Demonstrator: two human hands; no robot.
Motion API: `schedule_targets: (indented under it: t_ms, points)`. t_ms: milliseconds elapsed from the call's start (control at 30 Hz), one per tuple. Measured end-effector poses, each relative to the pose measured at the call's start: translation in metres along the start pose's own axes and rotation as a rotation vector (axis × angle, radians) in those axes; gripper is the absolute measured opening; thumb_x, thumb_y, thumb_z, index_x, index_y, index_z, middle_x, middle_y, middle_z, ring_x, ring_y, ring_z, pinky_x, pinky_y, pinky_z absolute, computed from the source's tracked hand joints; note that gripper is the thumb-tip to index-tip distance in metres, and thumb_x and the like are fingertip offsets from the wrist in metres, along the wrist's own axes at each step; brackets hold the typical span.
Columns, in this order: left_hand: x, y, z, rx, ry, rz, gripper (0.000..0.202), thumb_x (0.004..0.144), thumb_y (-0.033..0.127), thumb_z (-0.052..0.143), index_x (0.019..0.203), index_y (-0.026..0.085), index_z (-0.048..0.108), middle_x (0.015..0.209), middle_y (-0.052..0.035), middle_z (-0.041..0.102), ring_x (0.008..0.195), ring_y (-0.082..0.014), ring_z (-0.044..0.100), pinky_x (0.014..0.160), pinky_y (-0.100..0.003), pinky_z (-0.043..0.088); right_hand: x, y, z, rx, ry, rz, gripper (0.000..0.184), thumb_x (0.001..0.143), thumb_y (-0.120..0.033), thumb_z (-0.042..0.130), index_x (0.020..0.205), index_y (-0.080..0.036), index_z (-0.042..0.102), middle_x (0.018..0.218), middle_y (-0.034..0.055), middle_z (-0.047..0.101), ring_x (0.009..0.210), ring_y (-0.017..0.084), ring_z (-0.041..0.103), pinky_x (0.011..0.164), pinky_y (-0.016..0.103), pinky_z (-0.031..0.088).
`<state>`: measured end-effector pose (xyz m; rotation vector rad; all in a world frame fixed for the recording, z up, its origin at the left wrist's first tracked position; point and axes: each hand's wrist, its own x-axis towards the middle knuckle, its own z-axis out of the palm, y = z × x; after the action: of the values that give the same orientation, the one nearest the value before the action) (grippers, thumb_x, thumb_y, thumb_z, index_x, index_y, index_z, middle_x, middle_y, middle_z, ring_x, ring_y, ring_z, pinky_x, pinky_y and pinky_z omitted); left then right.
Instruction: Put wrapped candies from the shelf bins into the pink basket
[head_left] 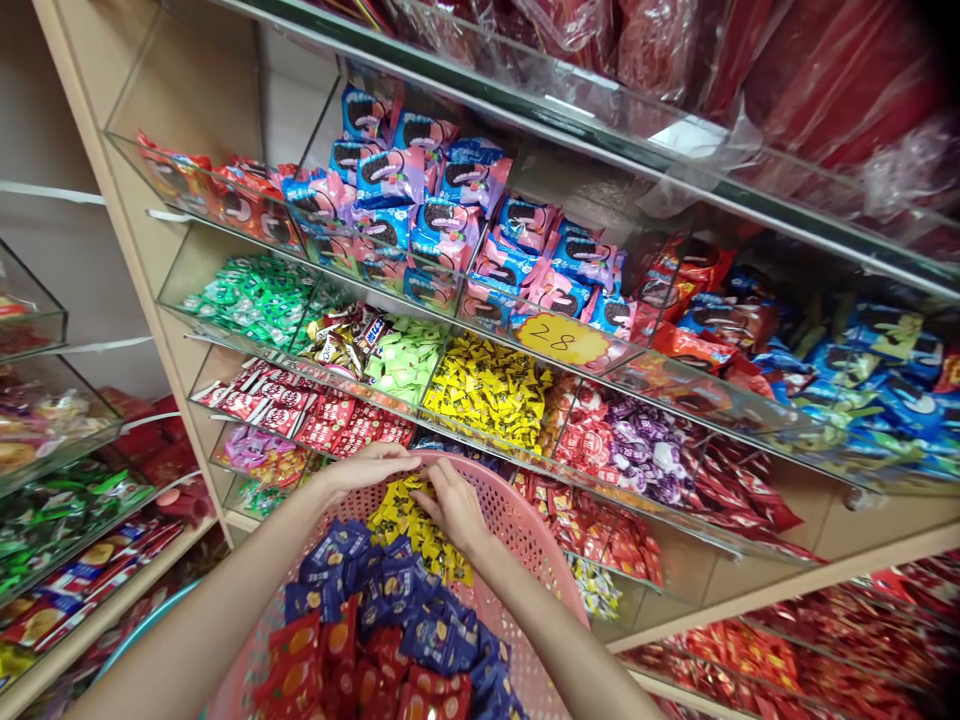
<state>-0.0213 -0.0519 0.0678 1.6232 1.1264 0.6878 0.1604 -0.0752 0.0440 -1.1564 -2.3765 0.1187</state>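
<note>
A pink perforated plastic basket [551, 545] is below me, with yellow wrapped candies [390, 520] at its far side, dark blue packets [390, 590] in the middle and red packets [300, 655] nearest me. My left hand [371, 466] lies at the far left rim with its fingers stretched out, holding nothing I can see. Over the yellow candies is my right hand [456, 508], its thumb apart from the fingers. The fingertips of that hand reach the far rim, and no candy shows in its grasp.
Glass-fronted shelves rise ahead, holding yellow candies [487, 395], green candies [255, 300], blue-pink cookie packs [442, 190] and purple candies [645, 450]. A yellow price tag [562, 338] reads 28. A turquoise rim [142, 625] shows at lower left, beside another shelf.
</note>
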Motion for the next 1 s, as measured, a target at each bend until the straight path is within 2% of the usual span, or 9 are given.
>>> schedule_targets:
  t_ms: [167,267,367,467,600,800,900,1000]
  points:
    - [0.002,-0.001,0.000,-0.020,-0.026,-0.006,0.045,0.067,0.056,0.050,0.084,0.016,0.060,0.085,-0.0008,0.058,0.081,-0.0165,0.048,0.070,-0.023,0.035,-0.001,-0.013,-0.033,0.028,0.053,-0.077,0.018,0.083,-0.030,0.042,0.096,-0.021,0.049,0.094,0.0054,0.051,0.087,0.016,0.050,0.073,0.026,0.039]
    - [0.002,0.000,0.001,-0.023,-0.012,-0.008,0.045,0.066,0.056,0.051,0.085,0.016,0.060,0.086,-0.0017,0.059,0.082,-0.0173,0.049,0.070,-0.024,0.035,0.007,-0.015,-0.060,0.056,0.154,-0.095,0.019,0.083,-0.030,0.042,0.097,-0.020,0.050,0.094,0.0063,0.052,0.088,0.016,0.050,0.075,0.025,0.038]
    - [0.001,0.001,0.002,-0.022,-0.003,-0.007,0.046,0.065,0.056,0.051,0.084,0.016,0.060,0.086,-0.0020,0.059,0.082,-0.0178,0.049,0.070,-0.024,0.035,0.023,-0.004,-0.085,0.036,0.288,-0.012,0.019,0.083,-0.029,0.041,0.097,-0.019,0.051,0.092,0.0061,0.053,0.086,0.016,0.050,0.075,0.026,0.038]
    - [-0.001,0.004,0.002,-0.011,-0.006,-0.003,0.047,0.064,0.058,0.051,0.084,0.017,0.060,0.084,-0.0016,0.059,0.080,-0.0178,0.049,0.068,-0.024,0.034,0.040,0.019,-0.101,-0.098,0.342,0.133,0.018,0.082,-0.028,0.042,0.094,-0.019,0.052,0.092,0.0060,0.052,0.084,0.017,0.050,0.072,0.027,0.038]
    - [-0.003,0.008,0.002,0.009,-0.010,-0.014,0.047,0.063,0.061,0.050,0.080,0.018,0.060,0.079,-0.0009,0.059,0.077,-0.0179,0.049,0.064,-0.024,0.034,0.056,0.049,-0.107,-0.269,0.263,0.320,0.016,0.075,-0.031,0.051,0.086,-0.019,0.056,0.088,0.0059,0.051,0.077,0.017,0.051,0.062,0.026,0.037]
    - [-0.007,0.014,0.003,-0.008,-0.012,-0.029,0.046,0.063,0.061,0.050,0.079,0.019,0.059,0.078,-0.0003,0.058,0.075,-0.0172,0.049,0.063,-0.023,0.033,0.064,0.062,-0.100,-0.347,0.181,0.386,0.012,0.072,-0.030,0.055,0.075,-0.019,0.058,0.080,0.0053,0.054,0.070,0.016,0.051,0.056,0.025,0.032]
    - [-0.007,0.013,0.003,-0.016,-0.018,-0.026,0.046,0.064,0.060,0.049,0.078,0.018,0.058,0.077,0.0000,0.057,0.076,-0.0166,0.049,0.065,-0.023,0.033,0.064,0.063,-0.098,-0.333,0.199,0.394,0.011,0.074,-0.026,0.052,0.071,-0.019,0.059,0.078,0.0051,0.055,0.067,0.015,0.051,0.056,0.024,0.032]
    - [-0.004,0.011,0.003,-0.020,-0.022,-0.016,0.046,0.065,0.060,0.049,0.078,0.017,0.058,0.079,-0.0001,0.058,0.077,-0.0163,0.049,0.066,-0.023,0.033,0.063,0.063,-0.100,-0.293,0.281,0.400,0.014,0.077,-0.026,0.048,0.072,-0.019,0.059,0.079,0.0056,0.055,0.068,0.015,0.051,0.057,0.024,0.033]
